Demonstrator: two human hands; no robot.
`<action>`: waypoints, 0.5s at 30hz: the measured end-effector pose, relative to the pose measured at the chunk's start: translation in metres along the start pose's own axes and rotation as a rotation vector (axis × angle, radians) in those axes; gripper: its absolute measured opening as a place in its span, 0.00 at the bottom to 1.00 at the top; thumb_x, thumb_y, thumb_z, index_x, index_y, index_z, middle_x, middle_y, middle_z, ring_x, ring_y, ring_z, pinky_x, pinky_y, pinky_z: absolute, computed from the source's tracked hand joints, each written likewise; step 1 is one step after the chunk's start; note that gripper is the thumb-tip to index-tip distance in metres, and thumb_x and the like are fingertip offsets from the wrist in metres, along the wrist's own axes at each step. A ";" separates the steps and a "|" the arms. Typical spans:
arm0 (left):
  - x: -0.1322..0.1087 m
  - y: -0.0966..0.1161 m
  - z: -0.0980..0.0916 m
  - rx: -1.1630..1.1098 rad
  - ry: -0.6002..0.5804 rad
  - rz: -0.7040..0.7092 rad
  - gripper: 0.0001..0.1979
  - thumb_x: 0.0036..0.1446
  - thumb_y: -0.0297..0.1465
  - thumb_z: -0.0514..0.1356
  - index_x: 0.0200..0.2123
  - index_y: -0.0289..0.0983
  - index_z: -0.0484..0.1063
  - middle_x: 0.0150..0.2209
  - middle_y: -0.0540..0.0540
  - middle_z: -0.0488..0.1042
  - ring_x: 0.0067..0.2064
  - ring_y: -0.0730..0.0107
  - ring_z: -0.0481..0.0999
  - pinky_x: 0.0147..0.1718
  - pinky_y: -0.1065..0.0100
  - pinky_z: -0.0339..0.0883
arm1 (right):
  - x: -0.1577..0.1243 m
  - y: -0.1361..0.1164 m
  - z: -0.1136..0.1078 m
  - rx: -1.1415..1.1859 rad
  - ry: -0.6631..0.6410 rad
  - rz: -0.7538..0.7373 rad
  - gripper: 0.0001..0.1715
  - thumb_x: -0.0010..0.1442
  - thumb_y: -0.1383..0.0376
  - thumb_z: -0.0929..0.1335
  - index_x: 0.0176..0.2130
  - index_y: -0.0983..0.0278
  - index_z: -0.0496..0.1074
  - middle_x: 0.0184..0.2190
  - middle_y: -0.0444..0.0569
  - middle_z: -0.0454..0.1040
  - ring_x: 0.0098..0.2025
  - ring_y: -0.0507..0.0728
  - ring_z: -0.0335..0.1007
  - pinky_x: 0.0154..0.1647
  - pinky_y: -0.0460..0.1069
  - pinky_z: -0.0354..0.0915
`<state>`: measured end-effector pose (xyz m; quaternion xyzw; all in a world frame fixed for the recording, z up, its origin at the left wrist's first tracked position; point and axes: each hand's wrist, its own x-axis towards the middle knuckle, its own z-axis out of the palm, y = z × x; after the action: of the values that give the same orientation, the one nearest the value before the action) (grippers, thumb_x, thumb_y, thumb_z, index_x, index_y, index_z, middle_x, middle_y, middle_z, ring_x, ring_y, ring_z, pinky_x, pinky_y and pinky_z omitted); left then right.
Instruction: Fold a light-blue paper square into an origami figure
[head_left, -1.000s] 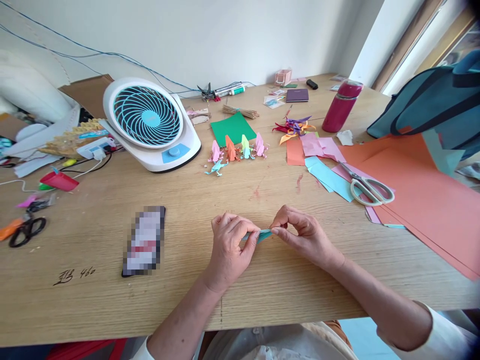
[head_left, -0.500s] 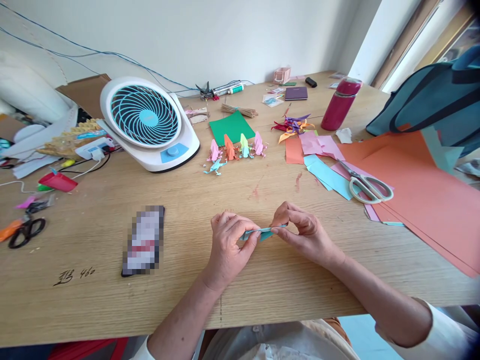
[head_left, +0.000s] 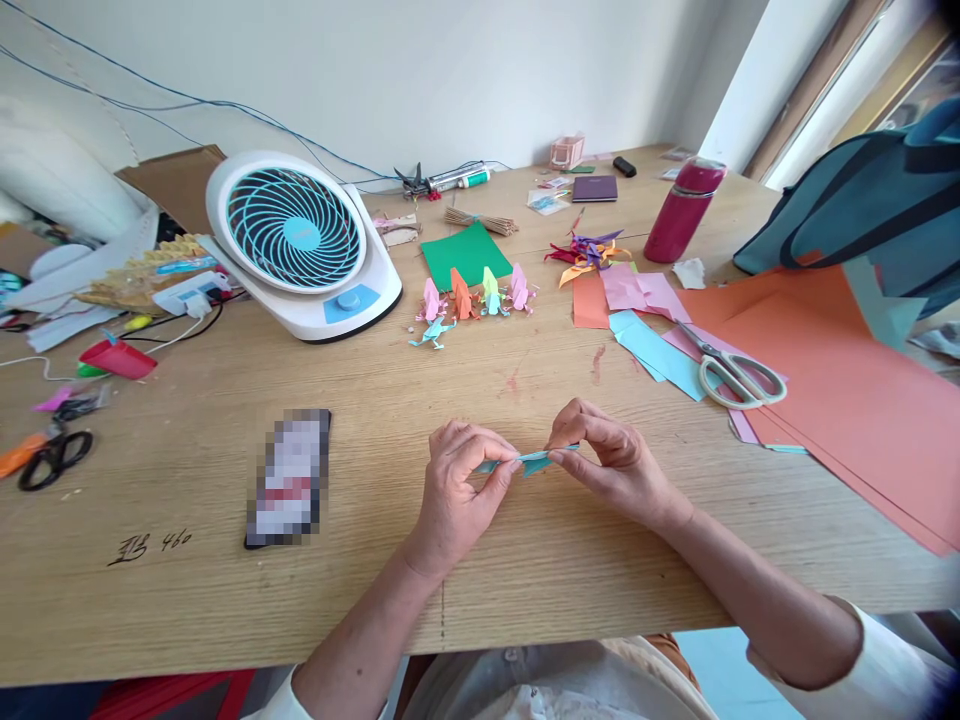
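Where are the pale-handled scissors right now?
In the head view's right half, the scissors lie on the coloured paper, between the right hand and the blue bag.

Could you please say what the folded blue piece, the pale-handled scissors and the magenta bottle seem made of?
Folded blue piece: likely matte paper, given its thin, flat layers.
Scissors: grey blades, likely metal; smooth pale handles, probably plastic.
Magenta bottle: glossy, with highlights; coated metal or plastic, I can't tell.
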<state>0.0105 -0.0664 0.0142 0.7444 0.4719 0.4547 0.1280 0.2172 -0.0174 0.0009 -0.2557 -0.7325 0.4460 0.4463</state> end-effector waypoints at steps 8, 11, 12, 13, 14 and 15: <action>0.003 -0.003 -0.004 -0.091 0.005 -0.046 0.05 0.59 0.25 0.64 0.35 0.40 0.74 0.38 0.49 0.80 0.41 0.66 0.76 0.46 0.61 0.64 | 0.000 -0.001 -0.003 0.002 0.032 -0.034 0.06 0.64 0.68 0.70 0.33 0.61 0.72 0.32 0.46 0.69 0.35 0.54 0.65 0.38 0.52 0.62; 0.003 -0.004 -0.006 -0.078 0.027 -0.026 0.05 0.58 0.24 0.65 0.34 0.40 0.74 0.37 0.50 0.79 0.40 0.67 0.76 0.45 0.61 0.64 | 0.000 0.000 -0.005 -0.005 0.035 -0.046 0.06 0.64 0.68 0.70 0.33 0.61 0.72 0.32 0.46 0.69 0.35 0.54 0.66 0.38 0.52 0.62; 0.003 -0.005 -0.006 -0.077 0.031 -0.015 0.05 0.58 0.24 0.65 0.33 0.40 0.74 0.37 0.50 0.79 0.39 0.68 0.76 0.45 0.61 0.65 | 0.000 0.000 -0.005 -0.007 0.033 -0.045 0.06 0.64 0.68 0.70 0.33 0.61 0.72 0.32 0.46 0.69 0.35 0.54 0.66 0.38 0.52 0.62; 0.003 -0.005 -0.005 -0.077 0.035 -0.006 0.05 0.58 0.24 0.65 0.33 0.40 0.74 0.36 0.50 0.79 0.39 0.68 0.76 0.45 0.61 0.65 | 0.000 0.000 -0.005 -0.010 0.034 -0.044 0.06 0.64 0.68 0.69 0.33 0.61 0.72 0.32 0.46 0.69 0.35 0.54 0.66 0.38 0.52 0.62; 0.003 -0.006 -0.005 -0.080 0.039 0.002 0.05 0.58 0.24 0.65 0.33 0.40 0.74 0.36 0.50 0.79 0.39 0.69 0.76 0.45 0.62 0.65 | 0.000 0.000 -0.005 -0.014 0.034 -0.042 0.06 0.64 0.68 0.69 0.33 0.61 0.72 0.32 0.47 0.69 0.35 0.54 0.66 0.38 0.52 0.62; 0.003 -0.006 -0.005 -0.084 0.044 0.007 0.06 0.58 0.24 0.65 0.33 0.40 0.74 0.35 0.51 0.79 0.38 0.69 0.76 0.44 0.62 0.65 | 0.000 -0.001 -0.005 -0.022 0.033 -0.039 0.05 0.64 0.68 0.69 0.33 0.61 0.72 0.32 0.47 0.69 0.36 0.54 0.66 0.38 0.52 0.62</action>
<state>0.0035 -0.0617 0.0149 0.7298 0.4526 0.4907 0.1472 0.2213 -0.0154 0.0026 -0.2534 -0.7348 0.4249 0.4640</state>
